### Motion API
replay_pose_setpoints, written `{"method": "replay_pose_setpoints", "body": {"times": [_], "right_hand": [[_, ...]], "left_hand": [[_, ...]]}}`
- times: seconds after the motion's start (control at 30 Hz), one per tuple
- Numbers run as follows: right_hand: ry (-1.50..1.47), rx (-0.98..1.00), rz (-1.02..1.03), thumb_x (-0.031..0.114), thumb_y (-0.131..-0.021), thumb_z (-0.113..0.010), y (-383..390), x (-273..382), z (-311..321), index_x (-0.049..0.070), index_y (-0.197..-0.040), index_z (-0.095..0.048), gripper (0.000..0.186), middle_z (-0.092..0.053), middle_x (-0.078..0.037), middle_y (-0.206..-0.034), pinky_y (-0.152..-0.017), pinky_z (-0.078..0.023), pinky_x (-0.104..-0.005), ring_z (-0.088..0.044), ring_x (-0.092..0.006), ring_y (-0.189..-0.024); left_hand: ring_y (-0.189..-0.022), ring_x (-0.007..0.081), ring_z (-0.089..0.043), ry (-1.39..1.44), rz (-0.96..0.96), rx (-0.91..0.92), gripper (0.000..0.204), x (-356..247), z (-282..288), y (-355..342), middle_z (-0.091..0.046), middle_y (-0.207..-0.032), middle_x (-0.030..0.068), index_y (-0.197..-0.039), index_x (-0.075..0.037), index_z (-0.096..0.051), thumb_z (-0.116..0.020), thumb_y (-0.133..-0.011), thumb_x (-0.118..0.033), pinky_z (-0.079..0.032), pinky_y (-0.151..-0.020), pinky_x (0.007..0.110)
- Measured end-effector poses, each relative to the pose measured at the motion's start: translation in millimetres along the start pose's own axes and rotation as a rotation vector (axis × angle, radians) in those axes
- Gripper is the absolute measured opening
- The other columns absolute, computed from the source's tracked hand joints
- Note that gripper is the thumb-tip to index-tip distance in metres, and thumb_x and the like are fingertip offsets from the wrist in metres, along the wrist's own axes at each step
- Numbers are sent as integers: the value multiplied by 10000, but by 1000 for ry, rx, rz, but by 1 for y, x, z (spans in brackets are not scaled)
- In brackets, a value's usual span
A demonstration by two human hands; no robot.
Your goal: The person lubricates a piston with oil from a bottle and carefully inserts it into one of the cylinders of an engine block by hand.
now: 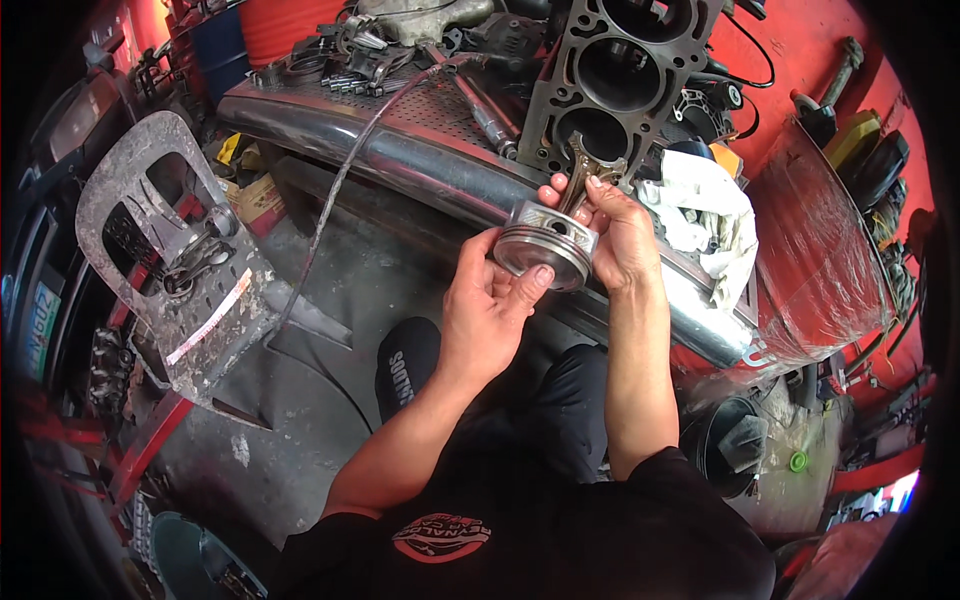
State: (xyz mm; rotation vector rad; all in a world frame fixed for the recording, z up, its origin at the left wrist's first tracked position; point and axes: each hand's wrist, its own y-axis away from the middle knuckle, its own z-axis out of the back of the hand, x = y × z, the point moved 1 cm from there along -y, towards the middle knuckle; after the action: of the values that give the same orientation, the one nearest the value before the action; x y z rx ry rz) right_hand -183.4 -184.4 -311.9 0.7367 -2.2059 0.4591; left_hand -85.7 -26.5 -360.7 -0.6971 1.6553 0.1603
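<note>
A silver piston (540, 255) with rings round its crown is tilted between my hands, its dark connecting rod (578, 180) pointing up toward the engine block. My left hand (490, 300) grips the crown, thumb on the lower face. My right hand (620, 235) holds the rod, thumb on its shank and fingers curled behind it. Just above stands the engine block (685, 25) with several round bores, the lowest partly hidden by the rod's open end. A crumpled white cloth (730, 215) lies to the right of my right hand.
A perforated metal bench (330, 140) with a rounded steel edge holds metal parts (380, 50). At left stands a worn plastic chair (210, 340) bearing parts. A thin hose (330, 200) hangs from bench to floor. At right are a plastic-wrapped red drum (810, 280) and a dark bucket (730, 445).
</note>
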Motion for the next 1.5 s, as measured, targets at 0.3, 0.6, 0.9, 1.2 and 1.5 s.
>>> {"method": "replay_pose_setpoints", "body": {"times": [0.3,0.6,0.9,1.2,1.5], "right_hand": [[-21,2,-47,106,-1072,-516,-11,7,5,-52,-1033,-585,176,-695,-237,-1090,-928,-618,-502,-716,-375,-1070],[36,-5,-6,116,-1069,-535,-14,5,1,-46,-1072,-582,168,-702,-232,-1090,-866,-646,-500,-741,-371,-995],[-36,-56,-23,109,-1076,-517,-29,1,2,-79,-1166,-558,212,-694,-241,-1100,-922,-626,-494,-730,-363,-1023],[-32,-88,-64,140,-1059,-487,-44,19,12,-82,-1112,-597,254,-688,-216,-1078,-921,-581,-453,-700,-289,-987],[-63,-209,-11,212,-988,-636,-55,11,18,53,-894,-631,185,-627,-34,-802,-707,-589,-350,-649,-172,-719]], "left_hand": [[-724,100,-637,143,77,24,542,-6,0,-12,-669,-896,83,-1436,50,-473,-697,-1018,-214,-584,-655,267],[-785,118,-660,162,89,55,406,2,5,-17,-678,-979,89,-1414,30,-500,-599,-1065,-152,-643,-720,334],[-711,101,-637,117,120,-20,321,4,2,-39,-655,-911,70,-1342,37,-611,-521,-1100,-155,-631,-641,289],[-540,120,-625,12,157,-28,281,-9,-24,-84,-583,-695,51,-1073,38,-666,-469,-1108,-159,-602,-500,302],[-801,268,-745,-293,40,7,709,-17,-30,-74,-691,-902,172,-1429,33,-456,-749,-946,-395,-630,-664,383]]}}
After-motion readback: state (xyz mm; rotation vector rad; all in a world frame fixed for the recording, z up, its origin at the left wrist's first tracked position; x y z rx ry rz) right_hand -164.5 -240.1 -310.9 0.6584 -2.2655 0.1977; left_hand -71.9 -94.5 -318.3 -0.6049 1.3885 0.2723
